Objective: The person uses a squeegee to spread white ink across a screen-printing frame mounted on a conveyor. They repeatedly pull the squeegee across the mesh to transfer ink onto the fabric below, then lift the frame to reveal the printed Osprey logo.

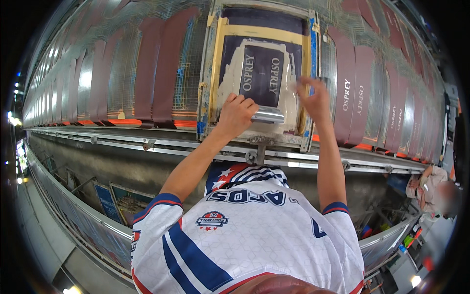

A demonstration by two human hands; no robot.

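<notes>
Squeegee (269,115) at the near end of the screen frame (314,49), its left end gripped by the left hand (237,115).
We judge it stiff, fairly light, slippery if inked; best held along its metal back. The right hand (315,99) blurs over the frame's right side; we cannot tell whether it grasps anything.

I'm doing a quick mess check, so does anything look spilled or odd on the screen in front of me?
Pale paste is smeared raggedly around the dark lettered panel, which looks messy, though that may be normal here. The surrounding frame is also patchy with blue marks.
</notes>
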